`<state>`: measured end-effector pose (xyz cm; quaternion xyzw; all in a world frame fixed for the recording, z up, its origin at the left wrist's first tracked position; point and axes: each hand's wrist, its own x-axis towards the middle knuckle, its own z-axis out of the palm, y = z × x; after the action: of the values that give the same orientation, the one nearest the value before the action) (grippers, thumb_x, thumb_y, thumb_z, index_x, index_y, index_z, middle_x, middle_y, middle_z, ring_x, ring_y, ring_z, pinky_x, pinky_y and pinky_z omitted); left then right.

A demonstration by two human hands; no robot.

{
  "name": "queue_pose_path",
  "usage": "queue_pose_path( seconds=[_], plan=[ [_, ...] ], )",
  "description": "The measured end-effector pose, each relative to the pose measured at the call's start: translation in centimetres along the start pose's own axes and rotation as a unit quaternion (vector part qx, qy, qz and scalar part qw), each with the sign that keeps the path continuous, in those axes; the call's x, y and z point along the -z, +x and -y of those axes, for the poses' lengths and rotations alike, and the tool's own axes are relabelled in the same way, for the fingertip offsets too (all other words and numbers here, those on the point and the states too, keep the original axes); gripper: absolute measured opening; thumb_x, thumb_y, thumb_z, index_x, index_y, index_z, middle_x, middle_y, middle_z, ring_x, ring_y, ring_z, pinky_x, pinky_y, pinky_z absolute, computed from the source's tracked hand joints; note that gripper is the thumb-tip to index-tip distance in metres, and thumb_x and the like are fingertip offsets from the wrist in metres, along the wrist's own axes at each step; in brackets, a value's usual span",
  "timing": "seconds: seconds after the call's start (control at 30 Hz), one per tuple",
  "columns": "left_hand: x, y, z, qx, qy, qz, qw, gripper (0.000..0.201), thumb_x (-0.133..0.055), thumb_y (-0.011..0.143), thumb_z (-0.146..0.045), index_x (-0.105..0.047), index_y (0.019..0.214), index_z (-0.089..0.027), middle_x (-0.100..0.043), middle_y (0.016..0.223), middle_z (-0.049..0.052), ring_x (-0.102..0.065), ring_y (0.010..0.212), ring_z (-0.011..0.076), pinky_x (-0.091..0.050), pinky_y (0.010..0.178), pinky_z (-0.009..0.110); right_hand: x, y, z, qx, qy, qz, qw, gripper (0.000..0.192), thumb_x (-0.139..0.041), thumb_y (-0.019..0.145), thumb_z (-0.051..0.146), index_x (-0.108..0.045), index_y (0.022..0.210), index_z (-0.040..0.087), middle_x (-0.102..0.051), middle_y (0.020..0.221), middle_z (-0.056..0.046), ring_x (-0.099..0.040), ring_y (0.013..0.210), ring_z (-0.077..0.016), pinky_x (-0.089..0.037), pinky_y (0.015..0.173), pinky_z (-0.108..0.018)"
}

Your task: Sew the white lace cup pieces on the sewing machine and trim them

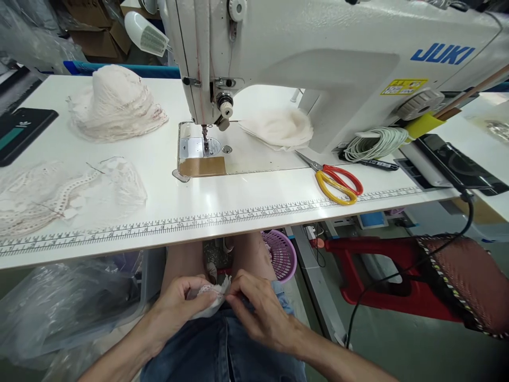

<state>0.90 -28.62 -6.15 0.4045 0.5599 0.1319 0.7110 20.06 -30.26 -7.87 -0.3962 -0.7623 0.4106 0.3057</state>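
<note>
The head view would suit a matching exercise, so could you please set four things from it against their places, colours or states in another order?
Column one:
1. Scissors
2. Cloth
3. Basket
4. Cord

Column two:
A. Purple, lower than the table
B. Whitish, in a coil
C. Red and yellow handles
D. In the left hand, with the right hand at its edge

Pairs: 1-C, 2-D, 3-A, 4-B
</note>
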Motion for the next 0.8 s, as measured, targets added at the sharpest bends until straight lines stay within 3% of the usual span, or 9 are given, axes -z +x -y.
queue_pose_path(
  seconds=[0.17,0.4,0.47,0.63,0.8],
  plan=[
    [-0.5,-0.1,-0.4,-0.03,0.044,0.005,0.999,0.035,-0.061,0.074,-0.045,-0.055,0.06,-0.013,-0.039,0.066,-0.003,-0.035,0.062,0.0111,-0.026,0.057,0.023,0.0,0.2,0.0,0.007,0.04,-0.026,0.999,0.013,-0.04,0.091,0.015,-0.043,0.078,0.018,-0.045,0.07,0.0,-0.043,0.064,-0.012,-0.033,0.057,-0.023],
    [-0.4,-0.3,-0.4,-0.057,0.119,0.007,0.991,0.032,-0.055,0.078,-0.04,-0.057,0.06,-0.014,-0.043,0.065,-0.002,-0.038,0.063,0.0125,-0.026,0.058,0.024,0.8,-0.4,-2.0,-0.062,0.009,-0.08,0.995,0.015,-0.042,0.092,0.018,-0.045,0.077,0.018,-0.044,0.069,0.001,-0.041,0.06,-0.011,-0.03,0.054,-0.023],
    [-0.4,-0.2,-0.4,-0.058,0.127,0.014,0.99,0.03,-0.055,0.077,-0.039,-0.058,0.061,-0.014,-0.044,0.066,-0.002,-0.04,0.064,0.0128,-0.027,0.059,0.024,1.3,-0.3,-1.7,-0.064,0.03,-0.053,0.996,0.012,-0.044,0.093,0.019,-0.048,0.081,0.018,-0.047,0.072,0.001,-0.044,0.062,-0.0108,-0.033,0.057,-0.023],
    [-1.1,-0.3,-0.5,-0.006,0.103,0.054,0.993,0.025,-0.06,0.068,-0.038,-0.058,0.061,-0.014,-0.043,0.062,-0.003,-0.04,0.063,0.0133,-0.029,0.057,0.023,1.7,1.2,0.2,0.008,0.081,0.062,0.995,0.008,-0.048,0.091,0.018,-0.055,0.09,0.017,-0.054,0.084,-0.003,-0.051,0.076,-0.0123,-0.04,0.067,-0.022],
    [-1.1,-0.6,0.4,0.031,0.128,0.016,0.991,0.026,-0.066,0.06,-0.04,-0.057,0.063,-0.015,-0.047,0.066,-0.003,-0.044,0.069,0.0157,-0.033,0.06,0.022,1.3,1.9,0.4,-0.007,0.061,0.141,0.988,0.008,-0.053,0.089,0.023,-0.056,0.094,0.017,-0.053,0.088,-0.003,-0.052,0.078,-0.0123,-0.041,0.069,-0.023]
  ],
)
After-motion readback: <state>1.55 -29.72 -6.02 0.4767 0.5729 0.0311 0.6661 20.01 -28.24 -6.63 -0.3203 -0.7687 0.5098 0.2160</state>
